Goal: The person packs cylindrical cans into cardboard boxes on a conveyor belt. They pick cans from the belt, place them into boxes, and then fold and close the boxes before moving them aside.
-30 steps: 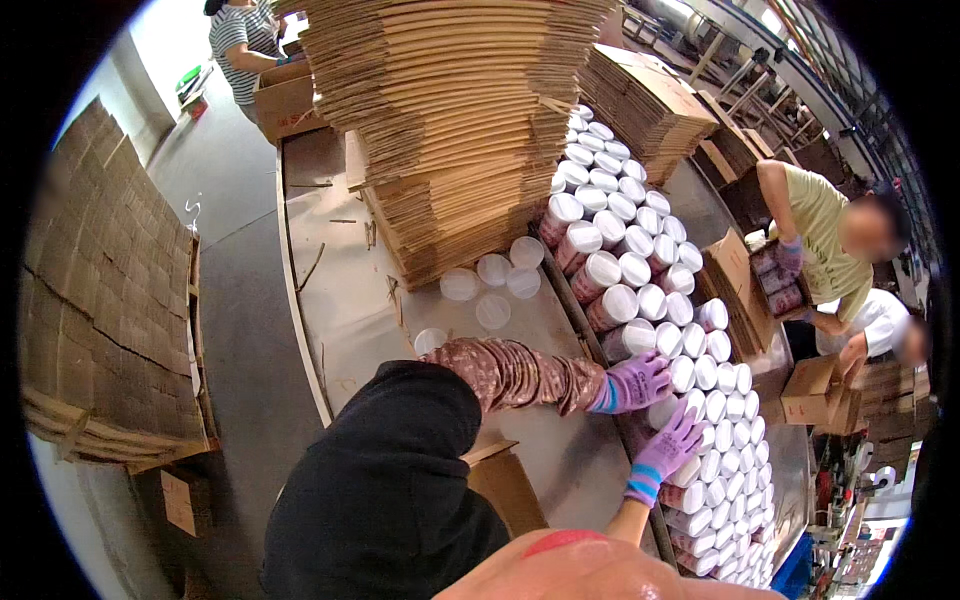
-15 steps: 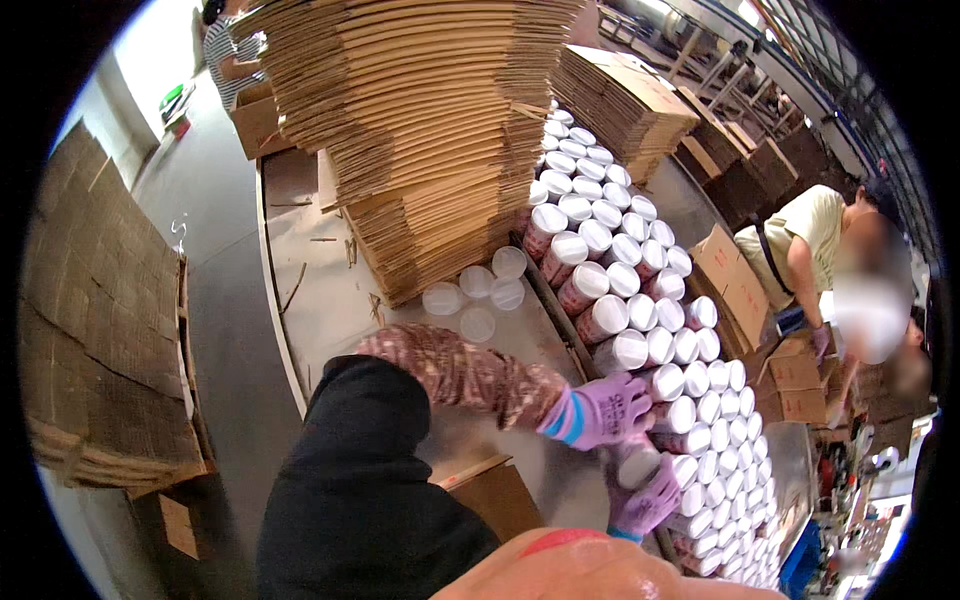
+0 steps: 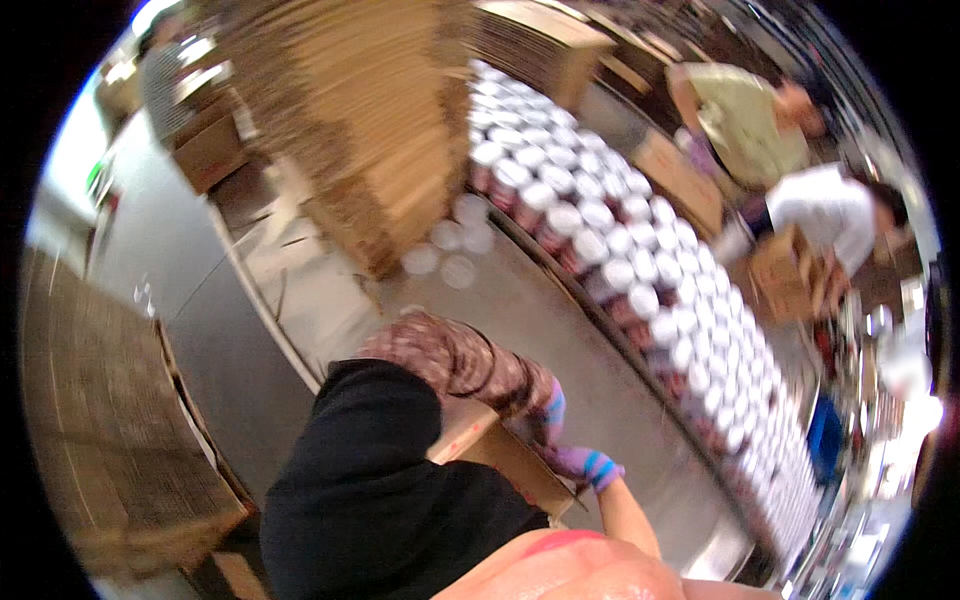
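The left hand (image 3: 546,430) and right hand (image 3: 572,461), both in purple gloves, meet over an open cardboard carton (image 3: 515,474) in the lower middle of the frame. Their fingers are blurred and partly out of sight by its wall, so I cannot tell whether they are wide, narrow or holding a canister. The carton sits close to the body, probably to keep the reach short. White-lidded canisters (image 3: 594,246) stand packed in a long band across the right half, lids up, likely to save room and leave the tops easy to grasp. A dark rail (image 3: 590,312) along their near side seems to keep them off the bare surface (image 3: 620,410).

Half a second ago the hands are at the band's near edge, with a tilted canister between them; now they are well apart from it, and no canister shows between them. The view has also swung, putting the flattened-carton stack (image 3: 365,120) farther left.
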`<state>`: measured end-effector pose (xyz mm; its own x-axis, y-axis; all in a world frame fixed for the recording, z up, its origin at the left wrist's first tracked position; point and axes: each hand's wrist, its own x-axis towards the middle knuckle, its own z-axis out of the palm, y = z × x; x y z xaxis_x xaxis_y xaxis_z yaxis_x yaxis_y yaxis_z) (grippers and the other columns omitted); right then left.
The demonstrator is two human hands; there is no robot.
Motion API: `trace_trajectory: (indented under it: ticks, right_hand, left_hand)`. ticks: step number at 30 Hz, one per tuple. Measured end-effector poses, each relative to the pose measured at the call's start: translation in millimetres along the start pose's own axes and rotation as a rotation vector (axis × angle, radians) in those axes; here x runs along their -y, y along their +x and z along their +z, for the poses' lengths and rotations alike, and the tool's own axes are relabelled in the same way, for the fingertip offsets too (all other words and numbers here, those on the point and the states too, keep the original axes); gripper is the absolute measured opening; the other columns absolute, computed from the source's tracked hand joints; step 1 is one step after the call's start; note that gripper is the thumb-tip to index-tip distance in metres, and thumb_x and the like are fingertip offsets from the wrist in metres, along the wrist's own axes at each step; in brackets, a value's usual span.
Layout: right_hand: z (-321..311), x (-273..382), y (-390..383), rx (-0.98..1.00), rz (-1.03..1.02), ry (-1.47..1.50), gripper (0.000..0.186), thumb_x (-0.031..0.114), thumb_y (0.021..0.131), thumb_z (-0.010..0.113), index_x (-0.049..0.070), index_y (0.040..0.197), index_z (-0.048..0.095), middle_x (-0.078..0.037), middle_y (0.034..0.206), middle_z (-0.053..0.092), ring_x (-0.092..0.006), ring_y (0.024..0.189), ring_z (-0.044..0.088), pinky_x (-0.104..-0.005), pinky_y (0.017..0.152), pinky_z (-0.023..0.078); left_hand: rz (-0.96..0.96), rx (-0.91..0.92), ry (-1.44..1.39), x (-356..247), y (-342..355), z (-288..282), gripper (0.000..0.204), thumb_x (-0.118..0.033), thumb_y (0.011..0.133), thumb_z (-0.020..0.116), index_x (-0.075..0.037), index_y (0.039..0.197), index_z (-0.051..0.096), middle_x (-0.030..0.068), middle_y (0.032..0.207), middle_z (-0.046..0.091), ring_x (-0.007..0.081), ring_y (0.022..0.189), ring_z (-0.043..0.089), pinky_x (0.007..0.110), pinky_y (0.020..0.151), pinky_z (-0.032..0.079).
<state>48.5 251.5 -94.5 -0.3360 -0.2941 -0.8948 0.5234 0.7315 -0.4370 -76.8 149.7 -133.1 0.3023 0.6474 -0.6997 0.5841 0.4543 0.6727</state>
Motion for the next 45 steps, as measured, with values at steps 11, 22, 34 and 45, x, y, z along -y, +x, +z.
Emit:
trace_trajectory:
  ticks: [11, 22, 34, 45]
  right_hand:
    - [-26.8, 34.9, -45.5, -0.585, -0.294, -0.43, 0.061, 0.058, 0.079, 0.041, 0.007, 0.109, 0.053, -0.019, 0.104, 0.056, -0.0329, 0.095, 0.054, -0.0413, 0.082, 0.043]
    - [-180.6, 4.5, 10.5, -1.602, -0.204, -0.888, 0.042, 0.019, 0.069, 0.053, 0.007, 0.109, 0.048, -0.005, 0.082, 0.052, -0.0212, 0.082, 0.049, -0.0402, 0.082, 0.036]
    - [-44.8, 10.6, -20.6, -0.585, -0.153, -0.356, 0.06, 0.044, 0.07, 0.062, 0.002, 0.111, 0.048, -0.016, 0.093, 0.06, -0.03, 0.086, 0.057, -0.0385, 0.077, 0.042]
    - [36.0, -52.4, 57.9, -0.108, -0.822, 0.13, 0.054, 0.045, 0.088, 0.039, 0.007, 0.128, 0.04, -0.012, 0.123, 0.048, -0.0224, 0.113, 0.044, -0.0299, 0.095, 0.033]
  left_hand:
    - [0.166, 0.36, 0.345, 47.9, 14.0, 27.9, 0.043, -0.041, 0.081, 0.045, -0.007, 0.102, 0.06, 0.0142, 0.098, 0.062, 0.0264, 0.09, 0.056, 0.038, 0.081, 0.041]
    - [-0.3, -1.436, 0.999, 25.8, -26.0, -146.3, 0.056, -0.014, 0.072, 0.051, -0.008, 0.126, 0.037, 0.0149, 0.119, 0.04, 0.0309, 0.11, 0.039, 0.045, 0.095, 0.029]
    - [0.073, -0.378, 0.381, 3.8, -50.5, -47.4, 0.049, -0.037, 0.07, 0.061, -0.008, 0.109, 0.055, 0.0146, 0.096, 0.058, 0.0306, 0.091, 0.055, 0.041, 0.077, 0.045]
    - [0.356, 0.094, 0.492, 15.1, 4.8, 30.7, 0.025, -0.024, 0.083, 0.048, -0.005, 0.099, 0.054, 0.0151, 0.085, 0.06, 0.0265, 0.078, 0.057, 0.038, 0.071, 0.043]
